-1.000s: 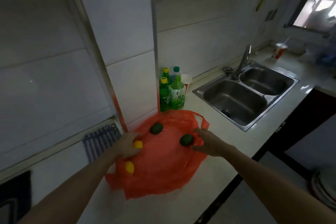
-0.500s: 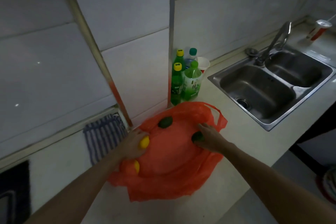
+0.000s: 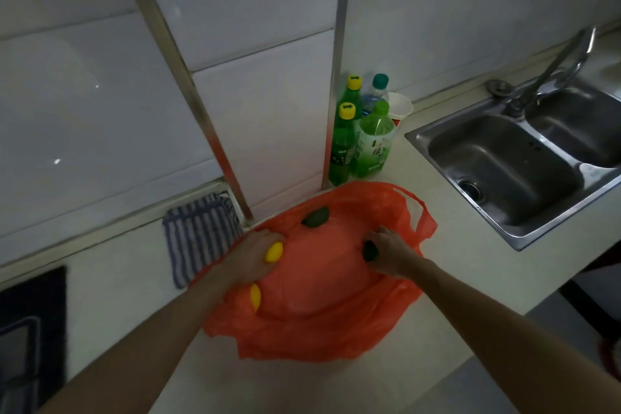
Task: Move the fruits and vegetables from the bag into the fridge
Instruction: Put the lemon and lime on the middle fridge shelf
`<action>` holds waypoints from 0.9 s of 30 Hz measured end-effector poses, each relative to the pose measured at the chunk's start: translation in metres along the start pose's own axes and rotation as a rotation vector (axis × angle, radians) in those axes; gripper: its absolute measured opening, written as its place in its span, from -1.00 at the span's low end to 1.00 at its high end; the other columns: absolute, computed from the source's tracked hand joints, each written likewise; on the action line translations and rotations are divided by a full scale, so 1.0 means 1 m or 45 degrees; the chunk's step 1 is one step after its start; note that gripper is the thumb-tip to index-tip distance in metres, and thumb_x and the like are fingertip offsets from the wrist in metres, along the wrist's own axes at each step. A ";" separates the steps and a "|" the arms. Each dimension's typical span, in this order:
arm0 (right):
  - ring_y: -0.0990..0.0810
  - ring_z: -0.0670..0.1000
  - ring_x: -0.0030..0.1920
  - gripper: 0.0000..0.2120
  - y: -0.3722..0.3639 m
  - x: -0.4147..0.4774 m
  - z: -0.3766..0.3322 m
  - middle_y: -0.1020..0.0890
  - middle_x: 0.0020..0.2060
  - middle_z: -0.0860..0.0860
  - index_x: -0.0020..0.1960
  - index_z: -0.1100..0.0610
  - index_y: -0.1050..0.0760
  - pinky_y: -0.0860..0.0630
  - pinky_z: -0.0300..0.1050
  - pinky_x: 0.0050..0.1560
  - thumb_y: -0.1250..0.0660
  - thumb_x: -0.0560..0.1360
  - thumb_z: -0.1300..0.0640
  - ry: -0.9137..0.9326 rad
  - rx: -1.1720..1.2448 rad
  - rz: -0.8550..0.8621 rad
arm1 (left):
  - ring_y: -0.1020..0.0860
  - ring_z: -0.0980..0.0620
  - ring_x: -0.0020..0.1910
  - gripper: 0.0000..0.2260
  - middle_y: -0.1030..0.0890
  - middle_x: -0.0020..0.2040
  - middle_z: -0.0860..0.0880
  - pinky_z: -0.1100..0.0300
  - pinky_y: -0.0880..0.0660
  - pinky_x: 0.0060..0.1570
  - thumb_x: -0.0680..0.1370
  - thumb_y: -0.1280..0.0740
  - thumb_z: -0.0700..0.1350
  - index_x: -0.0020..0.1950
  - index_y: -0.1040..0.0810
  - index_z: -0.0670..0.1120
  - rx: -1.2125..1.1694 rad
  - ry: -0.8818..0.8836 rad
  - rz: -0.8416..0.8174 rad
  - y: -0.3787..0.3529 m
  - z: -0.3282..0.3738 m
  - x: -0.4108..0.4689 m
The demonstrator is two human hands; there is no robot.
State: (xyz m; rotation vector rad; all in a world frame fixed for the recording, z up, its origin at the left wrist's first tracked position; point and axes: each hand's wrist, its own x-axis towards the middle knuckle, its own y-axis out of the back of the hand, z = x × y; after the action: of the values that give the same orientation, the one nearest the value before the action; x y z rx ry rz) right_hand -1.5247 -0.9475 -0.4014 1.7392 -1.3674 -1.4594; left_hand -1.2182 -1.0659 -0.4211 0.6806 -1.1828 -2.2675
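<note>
On the orange bag (image 3: 319,306), we are now curling our right hand (image 3: 391,254) round a green fruit (image 3: 369,250) merely touched before. Our left hand (image 3: 250,257) is still gripping a yellow fruit (image 3: 274,252), so both are probably readying for lifting.

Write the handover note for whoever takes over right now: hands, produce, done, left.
Left hand: grip round a small yellow lemon-shaped fruit.
Right hand: grip round a small dark green oval fruit.
Both fruits are low on the crumpled orange plastic bag, which lies on the pale countertop. A second yellow fruit and a second dark green fruit lie loose on the bag.
Done: nothing shows as stored; the fridge is not in view.
Left: carry all four to the fridge.
</note>
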 end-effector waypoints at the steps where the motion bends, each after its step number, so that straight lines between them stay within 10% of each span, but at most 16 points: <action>1: -0.41 0.08 0.16 -0.60 0.003 0.002 -0.001 -0.41 0.16 0.07 0.31 0.02 -0.40 -0.48 -0.05 0.12 -0.32 0.49 0.16 0.022 -0.010 -0.003 | -0.54 -0.09 0.07 -0.53 -0.59 0.09 -0.11 0.04 -0.41 0.09 0.39 -0.23 0.08 0.23 -0.52 -0.09 -0.010 0.012 0.020 0.002 0.003 -0.002; 27: -0.44 0.01 0.01 -0.63 0.112 -0.032 -0.040 -0.47 0.01 0.08 0.14 0.10 -0.49 -0.31 -0.19 -0.04 -0.46 0.38 0.05 0.758 0.079 0.122 | -0.50 -0.04 0.19 -0.48 -0.56 0.20 -0.06 0.11 -0.41 0.18 0.33 -0.42 0.00 0.28 -0.51 -0.07 -0.044 0.601 0.643 0.048 0.139 -0.123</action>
State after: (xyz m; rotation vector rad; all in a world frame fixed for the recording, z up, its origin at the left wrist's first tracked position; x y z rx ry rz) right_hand -1.5275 -0.9702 -0.2805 1.9061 -1.1539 -0.7556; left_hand -1.2030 -0.9303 -0.2864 0.7487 -0.9471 -1.5934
